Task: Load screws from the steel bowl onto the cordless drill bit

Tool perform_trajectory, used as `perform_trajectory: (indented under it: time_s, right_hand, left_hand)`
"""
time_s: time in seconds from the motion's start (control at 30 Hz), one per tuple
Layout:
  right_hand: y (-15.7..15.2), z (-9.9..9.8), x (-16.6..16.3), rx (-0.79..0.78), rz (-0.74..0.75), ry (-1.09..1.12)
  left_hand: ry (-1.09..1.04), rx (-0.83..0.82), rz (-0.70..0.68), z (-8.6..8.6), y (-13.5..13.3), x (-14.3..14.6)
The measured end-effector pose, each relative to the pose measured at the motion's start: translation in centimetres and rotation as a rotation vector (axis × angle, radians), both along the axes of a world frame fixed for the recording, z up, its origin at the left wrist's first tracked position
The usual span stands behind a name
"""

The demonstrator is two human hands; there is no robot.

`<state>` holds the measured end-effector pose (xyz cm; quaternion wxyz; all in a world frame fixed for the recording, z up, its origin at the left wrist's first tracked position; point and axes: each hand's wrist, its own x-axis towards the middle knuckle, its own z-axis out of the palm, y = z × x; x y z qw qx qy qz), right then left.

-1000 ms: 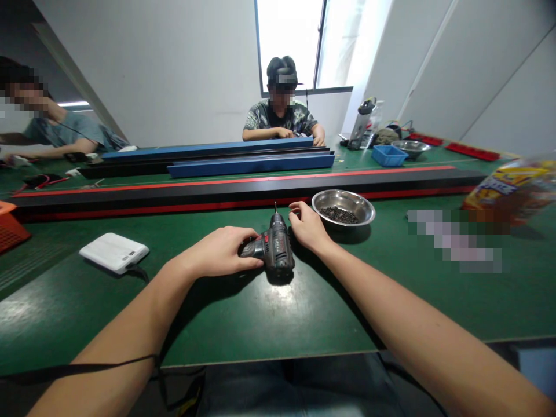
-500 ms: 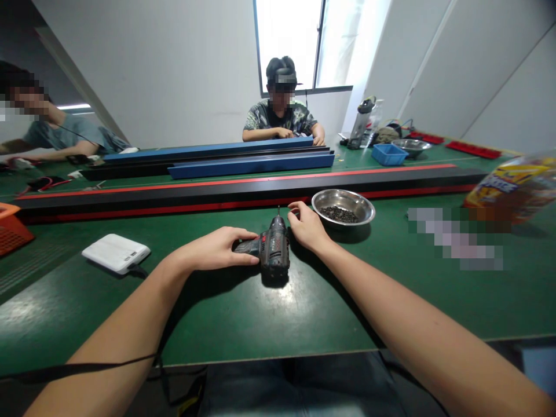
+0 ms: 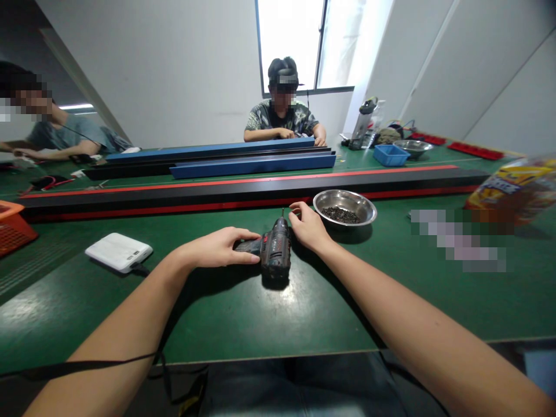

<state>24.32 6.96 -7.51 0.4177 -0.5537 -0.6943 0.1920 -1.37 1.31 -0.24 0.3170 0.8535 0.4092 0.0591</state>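
Note:
A dark cordless drill [image 3: 276, 255] lies on its side on the green table, its bit pointing away from me. My left hand [image 3: 217, 248] closes round its handle, thumb on the far side and fingers on the near side. At the tip of the bit there is a tiny piece, too small to make out. Just right of the bit, my right hand [image 3: 308, 226] rests with thumb and forefinger curled close together; anything between them is hidden. Beside that hand stands a steel bowl [image 3: 367, 215] holding many small dark screws [image 3: 340, 215].
A long black and red profile [image 3: 256, 188] crosses the table behind the bowl, with blue profiles [image 3: 256, 167] beyond it. On the left are a white power bank [image 3: 118, 252] and an orange basket [image 3: 15, 229]. A snack bag [image 3: 512, 188] stands right. Two people sit farther off.
Both hands and the drill keep almost the same place. The view has shifted very slightly. At the left, the other person's hands have moved a little.

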Motion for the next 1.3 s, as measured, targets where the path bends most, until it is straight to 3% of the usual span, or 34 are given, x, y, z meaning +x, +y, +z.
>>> perform_trajectory:
  time_s: [0.53,0.67,0.9,1.3]
  right_hand:
    - [0.2,0.1,0.1,-0.017,-0.011,0.004]
    - [0.8,-0.4,0.4,-0.021,-0.015,0.032]
    - [1.3,-0.7,0.6,-0.103,0.058,0.100]
    - [1.4,-0.6,0.6,-0.159,0.198,0.150]
  left_hand:
    - [0.014,0.059,0.014,0.0,-0.5,0.4]
    - [0.077,0.009,0.001,0.2,-1.0,0.5]
    - [0.124,-0.064,-0.085,1.0,-1.6,1.0]
    - [0.141,-0.065,-0.101,1.2,-2.0,1.3]
